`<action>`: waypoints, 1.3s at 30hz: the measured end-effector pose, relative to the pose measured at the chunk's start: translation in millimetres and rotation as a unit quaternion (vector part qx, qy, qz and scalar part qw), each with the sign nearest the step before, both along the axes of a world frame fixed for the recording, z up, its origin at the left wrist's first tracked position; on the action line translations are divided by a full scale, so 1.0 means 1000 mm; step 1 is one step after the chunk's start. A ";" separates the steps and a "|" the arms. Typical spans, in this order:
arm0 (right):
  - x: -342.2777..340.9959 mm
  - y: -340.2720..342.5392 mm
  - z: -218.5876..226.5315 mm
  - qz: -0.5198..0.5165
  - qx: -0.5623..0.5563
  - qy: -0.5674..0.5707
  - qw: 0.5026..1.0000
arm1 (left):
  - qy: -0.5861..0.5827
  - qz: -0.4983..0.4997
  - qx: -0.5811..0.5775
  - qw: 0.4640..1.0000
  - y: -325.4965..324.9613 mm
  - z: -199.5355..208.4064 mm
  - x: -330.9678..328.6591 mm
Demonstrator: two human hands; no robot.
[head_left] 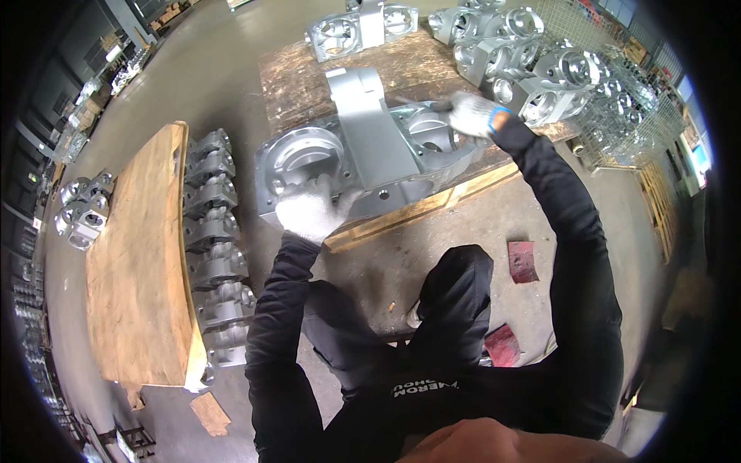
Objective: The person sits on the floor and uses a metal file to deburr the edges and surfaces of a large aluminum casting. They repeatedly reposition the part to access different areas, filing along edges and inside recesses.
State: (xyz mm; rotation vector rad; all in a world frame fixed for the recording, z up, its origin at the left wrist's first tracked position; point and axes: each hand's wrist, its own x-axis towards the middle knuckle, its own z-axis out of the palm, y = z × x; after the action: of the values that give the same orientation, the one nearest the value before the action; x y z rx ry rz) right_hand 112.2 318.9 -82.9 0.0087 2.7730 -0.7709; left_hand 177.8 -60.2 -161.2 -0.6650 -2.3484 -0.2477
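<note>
A large silver-grey metal casting (pixel 378 143) lies on a worn wooden board (pixel 289 77) in front of me. It has a round recess at each end and a raised flat bridge across its middle. My left hand (pixel 310 210), in a white glove, grips the near left edge beside the left recess, thumb apart from the fingers. My right hand (pixel 469 116), gloved with a blue cuff band, is closed above the far right side of the casting. Something thin and dark seems to stick out leftward from its fingers, but its kind is unclear.
More castings (pixel 359 35) stand at the board's far edge, with others stacked at the right (pixel 532 62) beside a wire mesh cage (pixel 644 127). On the left, a row of castings (pixel 220 243) lines a wooden panel (pixel 139 270). Red sheet pieces (pixel 522 262) lie on the floor.
</note>
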 end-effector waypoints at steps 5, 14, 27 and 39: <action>0.104 0.045 -0.017 0.047 0.103 0.321 0.940 | -0.005 0.013 0.007 1.000 0.003 0.002 -0.004; 0.165 0.004 -0.077 -0.170 0.111 0.346 0.916 | -0.018 -0.025 0.021 0.999 0.004 0.008 -0.003; 0.151 0.003 -0.102 -0.161 0.098 0.430 0.883 | 0.031 -0.008 -0.014 0.999 0.010 0.007 0.002; 0.142 -0.002 -0.114 -0.156 -0.028 0.436 0.886 | 0.012 0.057 -0.051 0.997 0.015 0.007 0.001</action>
State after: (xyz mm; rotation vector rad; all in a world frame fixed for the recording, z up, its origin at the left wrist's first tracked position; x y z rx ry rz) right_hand 254.4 317.1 -197.3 0.1299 3.6573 -1.1577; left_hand 178.6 -45.7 -154.6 -0.5772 -2.3782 -0.0697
